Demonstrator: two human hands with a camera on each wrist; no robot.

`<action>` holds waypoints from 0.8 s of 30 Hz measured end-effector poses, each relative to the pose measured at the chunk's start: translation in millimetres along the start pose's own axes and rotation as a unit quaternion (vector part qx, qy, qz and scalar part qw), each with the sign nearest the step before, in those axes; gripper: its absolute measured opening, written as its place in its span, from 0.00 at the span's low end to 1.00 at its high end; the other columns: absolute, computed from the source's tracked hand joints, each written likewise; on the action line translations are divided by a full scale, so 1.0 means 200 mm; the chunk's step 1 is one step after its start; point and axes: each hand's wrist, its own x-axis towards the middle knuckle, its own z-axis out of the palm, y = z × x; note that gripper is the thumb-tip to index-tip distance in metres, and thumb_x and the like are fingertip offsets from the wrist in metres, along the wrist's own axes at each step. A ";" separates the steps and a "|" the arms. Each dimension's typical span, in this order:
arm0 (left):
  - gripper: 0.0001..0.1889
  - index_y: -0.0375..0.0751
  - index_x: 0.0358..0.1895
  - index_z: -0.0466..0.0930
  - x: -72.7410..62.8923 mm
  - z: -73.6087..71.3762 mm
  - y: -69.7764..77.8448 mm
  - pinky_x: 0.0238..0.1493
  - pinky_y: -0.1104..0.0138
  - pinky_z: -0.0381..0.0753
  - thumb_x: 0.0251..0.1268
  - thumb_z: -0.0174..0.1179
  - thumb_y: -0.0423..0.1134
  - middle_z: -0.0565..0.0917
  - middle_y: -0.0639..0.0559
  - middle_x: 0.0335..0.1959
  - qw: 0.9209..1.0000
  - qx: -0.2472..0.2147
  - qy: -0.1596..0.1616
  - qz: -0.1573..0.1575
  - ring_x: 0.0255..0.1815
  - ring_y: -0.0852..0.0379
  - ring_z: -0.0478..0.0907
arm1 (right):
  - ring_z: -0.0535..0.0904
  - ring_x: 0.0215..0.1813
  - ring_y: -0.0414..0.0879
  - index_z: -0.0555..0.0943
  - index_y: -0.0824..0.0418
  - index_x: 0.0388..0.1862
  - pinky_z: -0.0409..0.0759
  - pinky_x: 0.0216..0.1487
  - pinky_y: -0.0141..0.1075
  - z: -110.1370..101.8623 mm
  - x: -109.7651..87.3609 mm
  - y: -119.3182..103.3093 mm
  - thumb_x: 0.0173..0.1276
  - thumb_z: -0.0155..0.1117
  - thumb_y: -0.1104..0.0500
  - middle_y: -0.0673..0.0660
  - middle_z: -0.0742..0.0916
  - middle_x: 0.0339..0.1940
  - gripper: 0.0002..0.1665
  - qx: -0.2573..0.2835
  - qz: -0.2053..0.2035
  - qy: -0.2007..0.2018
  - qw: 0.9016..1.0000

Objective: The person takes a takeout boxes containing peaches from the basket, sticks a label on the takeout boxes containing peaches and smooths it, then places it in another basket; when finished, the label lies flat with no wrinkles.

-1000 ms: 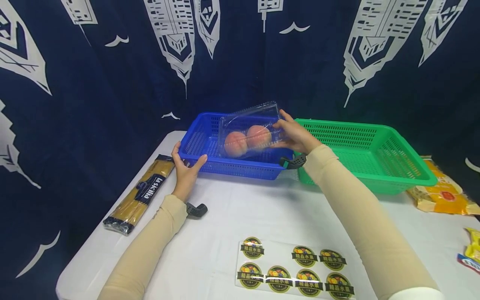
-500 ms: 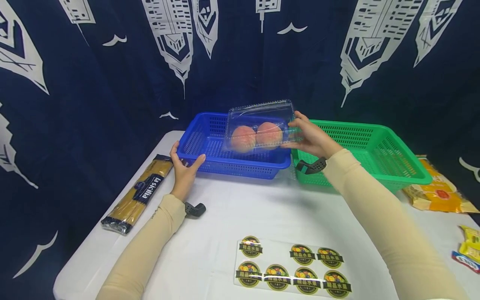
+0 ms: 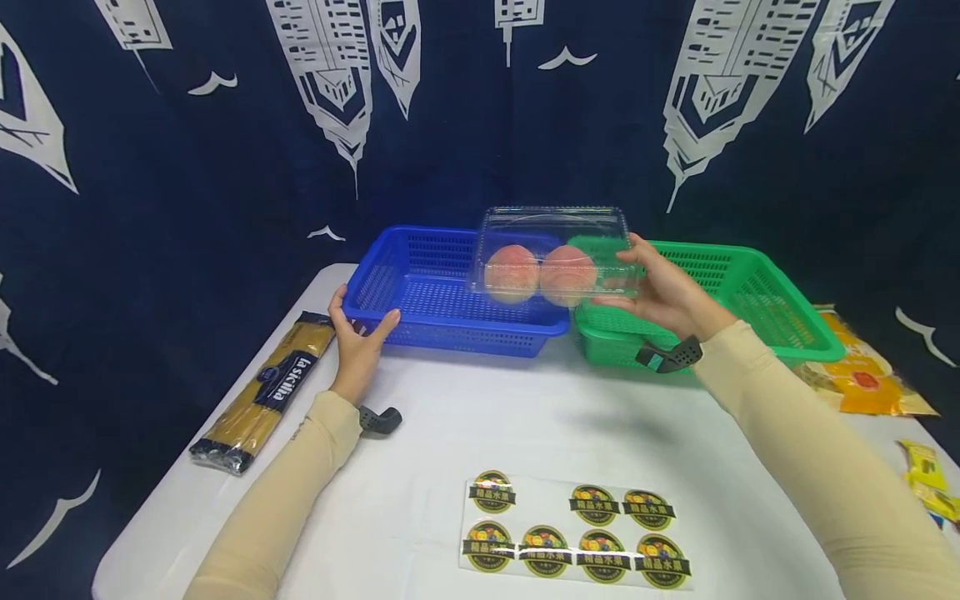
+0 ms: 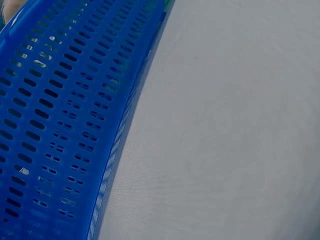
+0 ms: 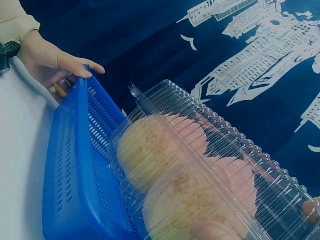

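My right hand (image 3: pixel 667 292) holds a clear plastic clamshell box (image 3: pixel 555 221) by its right end, above the inner ends of the two baskets in the head view. Inside sit two peaches, a left one (image 3: pixel 512 275) and a right one (image 3: pixel 568 275), side by side; the right wrist view has the box (image 5: pixel 235 135) close up, tilted. At the blue basket's (image 3: pixel 465 335) left front corner, my left hand (image 3: pixel 358 350) grips the rim with thumb and fingers. The left wrist view has only the basket's slotted side (image 4: pixel 65 115) and white table.
A green basket (image 3: pixel 757 321) stands right of the blue one. Spaghetti (image 3: pixel 255 400) lies at the left edge, a sheet of round fruit stickers (image 3: pixel 543 483) at the front. On the right are an orange bag (image 3: pixel 862 383) and small yellow packets (image 3: pixel 926 471).
My right hand has carried the clamshell box of peaches to the right, from over the blue basket toward the green one, and levelled it. My left hand keeps its grip on the blue basket.
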 end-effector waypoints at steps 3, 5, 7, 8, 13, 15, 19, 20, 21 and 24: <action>0.49 0.52 0.86 0.41 0.00 0.00 -0.01 0.82 0.55 0.64 0.75 0.69 0.36 0.59 0.40 0.83 1.000 -0.004 0.002 0.002 0.81 0.40 0.61 | 0.32 0.91 0.57 0.27 0.23 0.87 0.88 0.61 0.43 -0.03 -0.04 0.00 0.89 0.43 0.57 0.54 0.27 0.90 0.50 -0.010 -0.003 -0.003 1.000; 0.49 0.52 0.86 0.41 0.00 -0.01 0.00 0.82 0.54 0.63 0.76 0.68 0.36 0.58 0.40 0.83 1.000 -0.003 0.001 0.000 0.81 0.40 0.61 | 0.33 0.91 0.57 0.26 0.24 0.87 0.89 0.61 0.43 -0.04 -0.07 0.00 0.89 0.42 0.57 0.52 0.27 0.90 0.49 -0.020 -0.006 -0.002 1.000; 0.49 0.52 0.86 0.40 0.00 -0.01 0.00 0.83 0.54 0.62 0.76 0.68 0.37 0.57 0.40 0.84 1.000 -0.001 0.000 -0.004 0.82 0.40 0.60 | 0.33 0.91 0.58 0.25 0.24 0.87 0.89 0.61 0.43 -0.06 -0.11 0.01 0.89 0.41 0.58 0.51 0.26 0.89 0.49 -0.027 -0.010 -0.001 1.000; 0.49 0.52 0.86 0.40 0.00 -0.01 0.00 0.83 0.54 0.62 0.76 0.68 0.38 0.57 0.40 0.84 1.000 0.001 -0.001 -0.006 0.82 0.40 0.60 | 0.32 0.91 0.58 0.25 0.25 0.87 0.89 0.61 0.43 -0.06 -0.12 0.02 0.89 0.41 0.58 0.50 0.26 0.89 0.49 -0.030 -0.011 -0.001 0.999; 0.50 0.52 0.87 0.40 0.00 -0.01 -0.01 0.84 0.55 0.62 0.76 0.69 0.38 0.57 0.42 0.84 1.000 0.006 0.001 -0.008 0.83 0.41 0.60 | 0.33 0.91 0.61 0.25 0.24 0.87 0.88 0.61 0.43 -0.07 -0.21 0.05 0.89 0.40 0.58 0.53 0.25 0.89 0.49 -0.031 -0.019 -0.009 0.999; 0.50 0.52 0.87 0.40 0.00 0.00 -0.01 0.84 0.55 0.62 0.76 0.69 0.39 0.57 0.42 0.84 1.000 0.005 0.001 -0.009 0.83 0.42 0.60 | 0.34 0.90 0.64 0.25 0.24 0.87 0.88 0.61 0.43 -0.08 -0.24 0.06 0.89 0.40 0.58 0.54 0.25 0.89 0.49 -0.027 -0.020 -0.015 0.999; 0.50 0.53 0.87 0.40 -0.01 0.00 0.00 0.84 0.55 0.60 0.76 0.69 0.41 0.55 0.42 0.84 1.000 0.006 -0.003 -0.012 0.84 0.42 0.58 | 0.36 0.88 0.71 0.24 0.24 0.87 0.89 0.59 0.43 -0.11 -0.30 0.08 0.89 0.40 0.57 0.56 0.24 0.88 0.49 -0.025 -0.020 -0.027 0.999; 0.50 0.54 0.87 0.40 -0.01 0.00 0.00 0.85 0.55 0.60 0.76 0.69 0.41 0.55 0.41 0.84 1.000 0.005 -0.003 -0.013 0.84 0.42 0.58 | 0.36 0.88 0.72 0.24 0.24 0.87 0.90 0.59 0.43 -0.11 -0.32 0.09 0.89 0.40 0.57 0.56 0.24 0.88 0.49 -0.027 -0.019 -0.027 0.999; 0.50 0.54 0.86 0.40 -0.01 0.00 0.00 0.84 0.55 0.60 0.76 0.69 0.41 0.55 0.41 0.84 1.000 0.004 -0.004 -0.012 0.83 0.42 0.58 | 0.36 0.88 0.72 0.24 0.25 0.87 0.90 0.59 0.43 -0.12 -0.34 0.09 0.89 0.40 0.57 0.56 0.24 0.88 0.49 -0.029 -0.019 -0.027 0.999; 0.49 0.55 0.86 0.41 -0.01 0.00 0.01 0.84 0.55 0.60 0.75 0.69 0.41 0.55 0.42 0.84 1.000 0.004 -0.005 -0.013 0.83 0.41 0.58 | 0.35 0.88 0.74 0.24 0.25 0.87 0.90 0.58 0.45 -0.13 -0.39 0.11 0.88 0.40 0.57 0.52 0.20 0.86 0.50 -0.034 -0.021 -0.024 0.999</action>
